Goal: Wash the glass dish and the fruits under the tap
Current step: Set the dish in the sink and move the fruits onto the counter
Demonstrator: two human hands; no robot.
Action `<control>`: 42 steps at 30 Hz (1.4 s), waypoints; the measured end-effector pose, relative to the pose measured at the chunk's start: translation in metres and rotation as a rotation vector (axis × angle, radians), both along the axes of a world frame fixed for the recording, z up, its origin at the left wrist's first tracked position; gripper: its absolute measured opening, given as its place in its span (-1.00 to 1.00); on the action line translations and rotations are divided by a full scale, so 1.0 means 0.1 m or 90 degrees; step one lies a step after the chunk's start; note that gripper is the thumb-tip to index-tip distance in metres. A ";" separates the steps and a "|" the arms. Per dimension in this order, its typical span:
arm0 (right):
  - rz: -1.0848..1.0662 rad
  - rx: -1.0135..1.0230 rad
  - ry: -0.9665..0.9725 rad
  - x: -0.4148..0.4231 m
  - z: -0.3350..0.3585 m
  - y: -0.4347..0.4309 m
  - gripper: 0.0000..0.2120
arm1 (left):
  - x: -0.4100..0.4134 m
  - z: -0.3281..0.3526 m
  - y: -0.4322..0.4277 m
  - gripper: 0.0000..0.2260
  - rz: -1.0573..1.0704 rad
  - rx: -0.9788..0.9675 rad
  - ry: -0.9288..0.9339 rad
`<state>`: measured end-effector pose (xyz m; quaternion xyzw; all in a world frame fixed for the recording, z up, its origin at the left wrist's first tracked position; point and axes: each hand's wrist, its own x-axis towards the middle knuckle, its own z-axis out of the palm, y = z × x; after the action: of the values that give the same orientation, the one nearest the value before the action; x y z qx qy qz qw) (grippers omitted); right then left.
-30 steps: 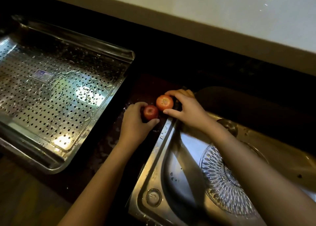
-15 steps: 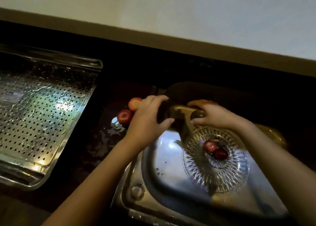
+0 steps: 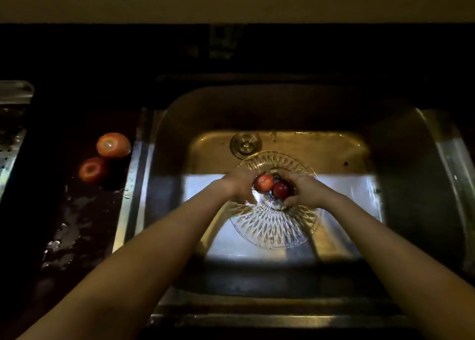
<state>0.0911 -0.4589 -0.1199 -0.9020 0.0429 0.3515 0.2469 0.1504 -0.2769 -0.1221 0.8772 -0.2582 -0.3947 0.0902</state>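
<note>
Your left grip (image 3: 240,185) curls round a pale fruit (image 3: 263,182), your right grip (image 3: 304,190) round a dark fruit (image 3: 281,189), inside the glass dish (image 3: 272,226) in the sink (image 3: 411,159). Two more fruits (image 3: 113,145) lie on the wet surface (image 3: 72,211) to its left.

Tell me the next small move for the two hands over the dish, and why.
The left hand grips the lighter red fruit and the right hand grips the darker red fruit, low over the glass dish in the sink; no running water shows. Two other fruits lie on the wet counter. So probably lift both clear of the dish to rinse them.
</note>
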 end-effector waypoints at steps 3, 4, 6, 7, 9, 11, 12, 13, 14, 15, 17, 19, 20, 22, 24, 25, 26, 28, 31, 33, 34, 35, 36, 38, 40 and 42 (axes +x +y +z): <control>-0.021 -0.010 -0.022 -0.06 -0.18 -0.03 -0.26 | 0.02 -0.17 -0.12 -0.23 -0.015 0.010 -0.031; -0.026 -0.015 -0.035 -0.07 -0.22 -0.02 -0.27 | 0.02 -0.21 -0.15 -0.19 -0.022 0.007 -0.044; -0.032 -0.027 -0.066 -0.08 -0.28 -0.01 -0.30 | 0.03 -0.26 -0.22 -0.18 -0.033 0.001 -0.071; -0.034 -0.031 -0.079 -0.08 -0.30 0.00 -0.32 | 0.03 -0.28 -0.25 -0.24 -0.032 -0.005 -0.080; -0.032 -0.037 -0.092 -0.07 -0.32 0.00 -0.34 | 0.02 -0.30 -0.30 -0.42 -0.023 -0.025 -0.091; -0.020 -0.035 -0.100 -0.06 -0.30 -0.01 -0.40 | 0.01 -0.29 -0.31 -0.57 0.000 -0.051 -0.083; -0.015 -0.033 -0.106 -0.05 -0.27 -0.01 -0.44 | 0.00 -0.27 -0.30 -0.59 0.015 -0.061 -0.074; -0.013 -0.027 -0.113 -0.05 -0.24 -0.01 -0.47 | -0.01 -0.24 -0.27 -0.58 0.026 -0.068 -0.067; -0.013 -0.017 -0.118 -0.03 -0.20 -0.01 -0.50 | -0.02 -0.19 -0.23 -0.54 0.034 -0.076 -0.066; -0.012 -0.002 -0.123 -0.01 -0.14 0.01 -0.51 | -0.02 -0.13 -0.17 -0.52 0.040 -0.085 -0.070; 0.004 0.030 -0.132 0.05 0.01 0.05 -0.52 | -0.02 0.05 -0.04 -0.52 0.058 -0.109 -0.085; 0.051 0.034 -0.154 0.14 0.21 0.14 -0.51 | -0.01 0.29 0.15 -0.54 0.078 -0.123 -0.103; 0.076 0.036 -0.167 0.19 0.32 0.21 -0.51 | -0.01 0.42 0.26 -0.53 0.089 -0.130 -0.112; 0.115 0.061 -0.186 0.29 0.56 0.38 -0.51 | -0.01 0.67 0.51 -0.55 0.110 -0.148 -0.132; 0.157 0.089 -0.217 0.39 0.80 0.61 -0.52 | -0.04 0.91 0.78 -0.55 0.139 -0.156 -0.162; 0.184 0.100 -0.234 0.43 0.91 0.74 -0.52 | -0.07 1.02 0.93 -0.53 0.165 -0.148 -0.178; 0.211 0.110 -0.251 0.47 1.01 0.89 -0.52 | -0.10 1.12 1.09 -0.51 0.197 -0.137 -0.193; 0.264 0.129 -0.273 0.54 1.21 1.19 -0.52 | -0.19 1.30 1.42 -0.49 0.250 -0.128 -0.213; 0.324 0.155 -0.288 0.63 1.41 1.65 -0.52 | -0.32 1.52 1.88 -0.52 0.294 -0.127 -0.231; 0.345 0.177 -0.296 0.66 1.47 1.93 -0.53 | -0.39 1.60 2.13 -0.52 0.351 -0.112 -0.243; 0.350 0.185 -0.296 0.67 1.48 2.05 -0.53 | -0.42 1.61 2.24 -0.51 0.379 -0.098 -0.250; 0.351 0.187 -0.294 0.67 1.48 2.17 -0.52 | -0.45 1.61 2.33 -0.49 0.401 -0.081 -0.254; 0.350 0.186 -0.293 0.66 1.47 2.29 -0.52 | -0.49 1.59 2.40 -0.47 0.417 -0.063 -0.256; 0.342 0.180 -0.291 0.62 1.41 2.48 -0.51 | -0.57 1.53 2.51 -0.48 0.445 -0.046 -0.255; 0.331 0.174 -0.293 0.57 1.34 2.63 -0.50 | -0.64 1.45 2.59 -0.49 0.479 -0.045 -0.255; 0.310 0.176 -0.293 0.50 1.26 2.71 -0.50 | -0.70 1.37 2.64 -0.48 0.497 -0.038 -0.253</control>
<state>0.1413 -0.1877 0.0065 -0.8996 -0.2775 0.1899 0.2787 0.0802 -0.0132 0.0146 0.9649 0.0689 -0.1468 0.2067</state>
